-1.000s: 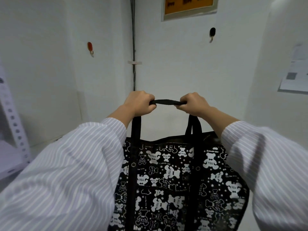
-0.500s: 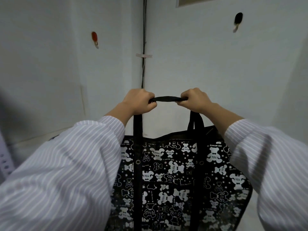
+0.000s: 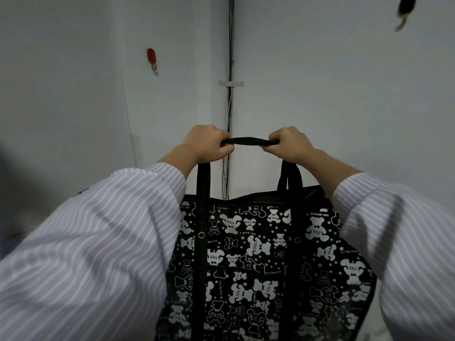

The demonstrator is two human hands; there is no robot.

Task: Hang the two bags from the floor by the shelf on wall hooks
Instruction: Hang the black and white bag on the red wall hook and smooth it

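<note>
Two white walls [image 3: 344, 94] fill the view and meet in a corner straight beyond the knuckles, with thin cables [image 3: 230, 57] running down that corner under a strip of tape [image 3: 231, 83]. Next in size come the striped sleeves [image 3: 98, 242], pale with fine lines, spreading out below and to either side of the wrists. Between them hangs the bag [image 3: 258, 267], black and covered in white teddy bears, clear of both walls and dropping straight down beneath the fingers; its lower end runs out of view. Up top, the black handle strap [image 3: 248, 141] is stretched level between the two fists, and its straps fall from under each fist to the mouth of the bag.

And the grip: the left hand [image 3: 206, 143] is curled tight round the left end of the strap, fingers wrapped under, thumb pressed over. The right hand [image 3: 288, 143] mirrors it on the right end, knuckles up, closed hard. A short length of strap shows bare between them.

Now the hooks. A red hook [image 3: 152, 57] sits on the left wall, above and to the left of the left fingers, well apart from them. A black hook [image 3: 403, 11] sits on the right wall, high above and far to the right of the right fingers, blurred at the frame's top edge. Nothing hangs on either one.
</note>
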